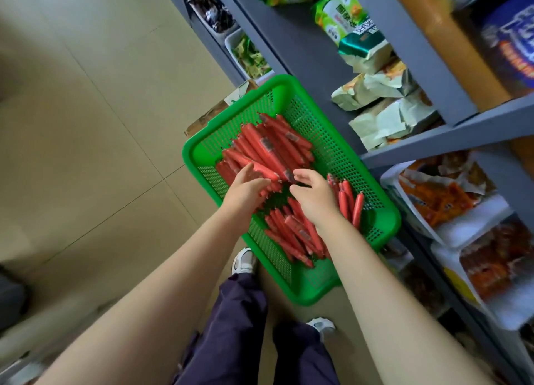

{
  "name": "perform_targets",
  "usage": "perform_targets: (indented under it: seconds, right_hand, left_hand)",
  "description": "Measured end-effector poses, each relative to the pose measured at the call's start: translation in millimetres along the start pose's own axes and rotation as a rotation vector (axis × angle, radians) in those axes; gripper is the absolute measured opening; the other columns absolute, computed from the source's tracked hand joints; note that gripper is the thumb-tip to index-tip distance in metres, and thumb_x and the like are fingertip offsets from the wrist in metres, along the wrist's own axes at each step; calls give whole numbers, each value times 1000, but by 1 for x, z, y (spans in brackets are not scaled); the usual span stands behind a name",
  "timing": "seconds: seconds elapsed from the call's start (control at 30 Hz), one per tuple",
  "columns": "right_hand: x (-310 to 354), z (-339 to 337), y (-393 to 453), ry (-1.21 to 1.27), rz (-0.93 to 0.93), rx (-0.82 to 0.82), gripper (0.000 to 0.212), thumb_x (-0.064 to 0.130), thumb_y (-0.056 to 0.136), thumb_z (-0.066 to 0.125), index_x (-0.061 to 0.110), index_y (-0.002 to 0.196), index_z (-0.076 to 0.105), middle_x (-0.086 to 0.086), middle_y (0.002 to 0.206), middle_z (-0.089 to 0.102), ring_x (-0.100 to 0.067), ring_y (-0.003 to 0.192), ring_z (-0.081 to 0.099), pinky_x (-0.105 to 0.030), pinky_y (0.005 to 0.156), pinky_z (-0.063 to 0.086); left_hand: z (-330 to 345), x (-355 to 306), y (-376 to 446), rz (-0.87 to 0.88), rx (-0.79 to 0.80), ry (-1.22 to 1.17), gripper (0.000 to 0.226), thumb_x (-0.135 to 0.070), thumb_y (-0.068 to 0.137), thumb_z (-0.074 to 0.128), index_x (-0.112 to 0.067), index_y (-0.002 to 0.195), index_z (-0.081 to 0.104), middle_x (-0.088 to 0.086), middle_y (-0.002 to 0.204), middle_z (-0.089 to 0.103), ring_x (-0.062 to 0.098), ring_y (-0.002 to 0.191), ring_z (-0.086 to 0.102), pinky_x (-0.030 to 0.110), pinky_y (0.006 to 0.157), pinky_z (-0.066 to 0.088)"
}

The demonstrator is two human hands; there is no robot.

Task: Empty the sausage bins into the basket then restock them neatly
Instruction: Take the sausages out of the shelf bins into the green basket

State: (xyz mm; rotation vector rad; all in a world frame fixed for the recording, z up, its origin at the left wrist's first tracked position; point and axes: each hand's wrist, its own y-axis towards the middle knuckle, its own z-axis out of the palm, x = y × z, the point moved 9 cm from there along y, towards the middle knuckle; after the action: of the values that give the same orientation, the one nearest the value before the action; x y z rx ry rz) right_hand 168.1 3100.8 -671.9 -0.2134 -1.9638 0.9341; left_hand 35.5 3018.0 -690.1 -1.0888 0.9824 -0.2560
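Fingers [254,168] on sausages [268,150] in basket [378,199]

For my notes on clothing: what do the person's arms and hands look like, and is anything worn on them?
Both forearms are bare, with no sleeves in view. The left hand and the right hand wear no gloves, and no rings, watch or bracelet show. Lower down, dark purple trousers and white sneakers are visible.

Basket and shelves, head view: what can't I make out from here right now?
- Green basket near-left corner: hidden behind the left hand and forearm.
- Sausages beneath the right hand: covered, so its grip is unclear.
- White bins at right: blurred, cut by the edge; contents unidentifiable.
- Sausage labels: too small.
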Motion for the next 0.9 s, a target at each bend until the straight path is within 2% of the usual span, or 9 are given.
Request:
perform_targets:
  seconds: [0.07, 0.17, 0.3, 0.47, 0.6, 0.7, 0.8, 0.87, 0.9]
  right_hand:
    - [7, -17, -23, 78, -26, -22, 23, 2, 91, 57, 19, 105, 62, -2, 109, 67, -13, 97, 62, -25, 84, 47]
    - [35, -60, -78, 221, -85, -52, 17, 2, 94, 55, 17, 94, 64, -7, 89, 70, -13, 72, 67, -23, 68, 52]
    - [93, -156, -187, 223, -275, -179, 8, 22, 87, 64, 27, 88, 71, -4, 85, 74, -15, 79, 70, -31, 75, 55]
    - [151, -322, -376, 153, -506, -543, 19, 13, 92, 63, 28, 83, 71, 7, 81, 74, -7, 79, 69, -23, 75, 54]
    - [148, -440, -527, 172, -636, -845, 16, 4, 93, 61, 15, 85, 68, 9, 69, 69, 0, 65, 64, -12, 63, 49]
    - [115, -516, -611, 138, -671, -1057, 18, 5, 91, 63, 19, 83, 68, 7, 73, 68, -4, 69, 64, -18, 69, 50]
    - [73, -581, -657, 112, -618, -1193, 15, 16, 90, 66, 28, 81, 68, 5, 81, 70, -14, 82, 67, -30, 79, 52]
    - [50, -611, -661, 41, -504, -1129, 3, 25, 88, 70, 27, 90, 70, 7, 90, 70, -11, 89, 66, -27, 81, 51]
    - [41, -621, -654, -14, -441, -1037, 15, 31, 86, 73, 24, 98, 69, 7, 98, 70, -9, 94, 65, -24, 84, 51]
  left_hand:
    - [14, -13, -29, 62, 61, 46, 50, -5, 93, 58, -24, 138, 47, 5, 131, 62, 23, 116, 63, 40, 101, 46]
    - [45, -52, -96, 235, 134, 119, 35, -5, 94, 57, -17, 127, 59, 5, 110, 71, 18, 90, 72, 24, 79, 54]
    - [127, -101, -214, 484, 316, 146, 21, 2, 91, 62, -3, 111, 66, 9, 86, 73, 9, 69, 67, 17, 67, 51]
    - [273, -146, -399, 834, 648, 298, 11, -7, 92, 66, -12, 101, 71, -3, 78, 73, 10, 73, 66, 20, 68, 52]
    - [370, -144, -542, 1192, 743, 417, 5, -24, 89, 67, -26, 88, 72, -9, 66, 66, 1, 57, 52, 17, 54, 40]
    - [420, -114, -638, 1655, 687, 543, 18, -36, 82, 60, -22, 85, 72, -16, 76, 63, 9, 73, 56, 23, 68, 41]
    - [467, -59, -687, 1962, 638, 685, 22, -34, 81, 60, -22, 94, 72, -2, 101, 66, 24, 92, 61, 40, 84, 42]
    - [498, -30, -689, 2042, 550, 858, 34, -42, 82, 57, -24, 107, 70, 1, 117, 65, 25, 110, 60, 47, 101, 36]
    - [510, -22, -683, 2044, 480, 957, 42, -47, 84, 53, -22, 114, 68, 3, 123, 64, 26, 117, 58, 51, 107, 30]
